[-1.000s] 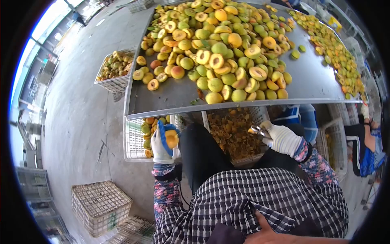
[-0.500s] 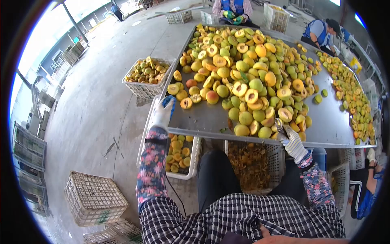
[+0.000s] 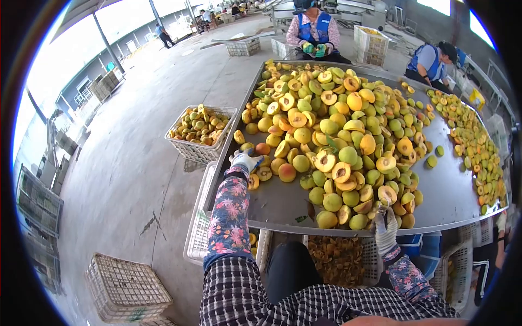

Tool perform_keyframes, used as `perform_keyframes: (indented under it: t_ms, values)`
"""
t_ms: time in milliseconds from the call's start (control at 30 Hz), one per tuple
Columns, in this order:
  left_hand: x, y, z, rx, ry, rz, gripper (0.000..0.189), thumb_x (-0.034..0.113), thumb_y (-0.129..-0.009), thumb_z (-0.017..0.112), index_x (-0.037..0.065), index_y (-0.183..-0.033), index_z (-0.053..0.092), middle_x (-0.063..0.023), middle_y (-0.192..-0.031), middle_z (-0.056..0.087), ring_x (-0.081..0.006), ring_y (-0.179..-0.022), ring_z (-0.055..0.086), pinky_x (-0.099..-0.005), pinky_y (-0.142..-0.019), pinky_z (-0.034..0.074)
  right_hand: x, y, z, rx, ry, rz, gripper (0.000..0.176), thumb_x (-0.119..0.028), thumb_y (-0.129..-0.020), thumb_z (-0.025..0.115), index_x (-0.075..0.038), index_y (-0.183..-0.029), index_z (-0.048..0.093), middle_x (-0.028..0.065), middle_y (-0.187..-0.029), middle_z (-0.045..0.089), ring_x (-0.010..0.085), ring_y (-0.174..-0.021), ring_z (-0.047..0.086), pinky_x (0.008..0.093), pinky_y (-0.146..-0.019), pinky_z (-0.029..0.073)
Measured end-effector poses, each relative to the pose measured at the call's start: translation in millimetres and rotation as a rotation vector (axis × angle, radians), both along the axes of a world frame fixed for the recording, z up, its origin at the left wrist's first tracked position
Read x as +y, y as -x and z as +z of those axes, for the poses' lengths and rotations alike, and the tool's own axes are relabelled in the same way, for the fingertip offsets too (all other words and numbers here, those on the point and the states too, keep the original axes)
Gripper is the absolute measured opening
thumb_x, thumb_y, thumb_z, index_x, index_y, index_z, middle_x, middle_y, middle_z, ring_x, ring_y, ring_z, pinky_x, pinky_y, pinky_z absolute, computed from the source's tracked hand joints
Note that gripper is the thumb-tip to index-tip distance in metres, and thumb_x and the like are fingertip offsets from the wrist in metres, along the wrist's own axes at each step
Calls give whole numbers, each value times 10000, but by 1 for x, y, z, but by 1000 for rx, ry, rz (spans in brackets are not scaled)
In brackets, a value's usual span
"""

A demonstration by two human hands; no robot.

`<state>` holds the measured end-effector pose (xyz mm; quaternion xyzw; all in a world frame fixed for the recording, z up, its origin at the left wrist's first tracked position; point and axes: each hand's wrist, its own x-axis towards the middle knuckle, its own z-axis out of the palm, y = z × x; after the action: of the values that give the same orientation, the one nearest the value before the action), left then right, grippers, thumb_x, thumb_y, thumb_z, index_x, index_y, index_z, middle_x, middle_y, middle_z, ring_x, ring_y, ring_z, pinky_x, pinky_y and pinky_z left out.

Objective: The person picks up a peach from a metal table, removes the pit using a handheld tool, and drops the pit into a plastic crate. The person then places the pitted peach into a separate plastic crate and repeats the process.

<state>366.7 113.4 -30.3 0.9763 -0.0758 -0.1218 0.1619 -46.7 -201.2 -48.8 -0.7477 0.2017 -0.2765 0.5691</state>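
A heap of yellow-green peaches (image 3: 348, 155), some whole and many halved, lies on a metal table (image 3: 280, 206). My left hand (image 3: 246, 161), in a white glove with blue on it, reaches over the table's left part with fingers spread at several peaches. Beside it are a reddish peach (image 3: 262, 149) and a cut half (image 3: 264, 173). My right hand (image 3: 385, 228), in a striped glove, is closed at the table's near edge, by a halved peach (image 3: 387, 194). What its fingers hold is too small to make out.
A crate of fruit (image 3: 200, 130) stands left of the table. Below the near edge is a crate holding brown scraps (image 3: 336, 261). An upturned crate (image 3: 128, 285) sits on the floor. One person (image 3: 315, 32) works across the table, another (image 3: 432, 65) at the right.
My left hand has moved from the table's left edge inward to the peaches. My right hand stays by the near edge. The view has tilted up, showing more of the hall.
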Motion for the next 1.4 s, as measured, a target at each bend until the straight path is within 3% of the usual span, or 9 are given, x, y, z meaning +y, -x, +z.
perform_keyframes:
  t_ms: [300, 400, 467, 633, 800, 833, 867, 967, 1400]
  values:
    - [-62, 20, -80, -100, 147, -487, 513, 521, -895, 558, 177, -1269, 634, -111, -1354, 574, -287, -1337, 438, -446, -1126, 266, 8, -3, 12, -49, 42, 10, 253, -263, -951, 642, -45, -1066, 586, -39, -735, 552, 69, -643, 496, 247, -595, 437]
    - [-88, 85, -12, -38, 0, -390, 505, 454, -860, 655, 130, -1247, 639, -127, -1321, 594, -304, -1314, 465, -428, -1124, 302, 12, -2, 28, -32, -31, 41, 257, -262, -951, 644, -44, -1072, 585, -30, -735, 552, 69, -644, 497, 248, -595, 437]
    - [-98, 93, -13, 337, 404, -88, 572, 351, -821, 709, 97, -1316, 577, -114, -1336, 576, -305, -1319, 460, -425, -1142, 290, 11, -1, 25, -28, -7, 39, 239, -231, -943, 648, -34, -1063, 586, -14, -746, 565, 76, -661, 507, 256, -609, 438]
    - [-66, 74, -49, 240, 311, -1036, 690, 232, -774, 727, 103, -1400, 469, -115, -1423, 476, -359, -1370, 375, -436, -1132, 345, 6, -2, 19, -105, 116, 31, 224, -198, -916, 666, -28, -1042, 591, 32, -744, 579, 120, -651, 528, 282, -615, 445]
    - [-97, 92, 50, 444, 374, -674, 348, 141, -905, 634, 99, -1251, 636, -112, -1250, 627, -248, -1185, 577, -338, -1013, 449, 5, -1, 24, -120, 125, 36, 228, -206, -901, 677, -32, -1019, 590, 55, -752, 591, 152, -658, 551, 301, -626, 459]
    - [-110, 89, 54, 168, 460, -554, 387, 300, -908, 650, 56, -1208, 661, -86, -948, 730, -177, -863, 675, -295, -803, 520, 4, 0, 25, -117, 138, 38, 229, -208, -899, 678, -32, -1016, 590, 58, -755, 595, 154, -662, 556, 304, -629, 462]
    - [-128, 90, 57, 252, 673, -266, 452, 358, -907, 644, 21, -1208, 651, -111, -1011, 725, -212, -916, 685, -312, -837, 522, 5, 2, 22, -107, 105, 49, 236, -208, -896, 680, -31, -1024, 589, 61, -759, 599, 157, -663, 561, 308, -631, 466]
    - [-169, 64, 38, 71, 502, -399, 687, 489, -861, 668, 6, -1333, 542, -212, -1264, 608, -322, -1183, 576, -373, -999, 455, 3, 4, 20, -83, 60, 68, 260, -207, -891, 682, -31, -1056, 586, 71, -772, 611, 164, -670, 577, 315, -640, 479]
    - [-173, 119, 25, -225, 209, -275, 614, 570, -947, 479, 55, -1249, 624, -264, -1273, 571, -419, -1182, 546, -449, -1014, 437, 4, 5, 32, -57, 131, 82, 302, -198, -892, 673, -36, -1136, 599, 113, -878, 651, 220, -785, 645, 324, -722, 505]
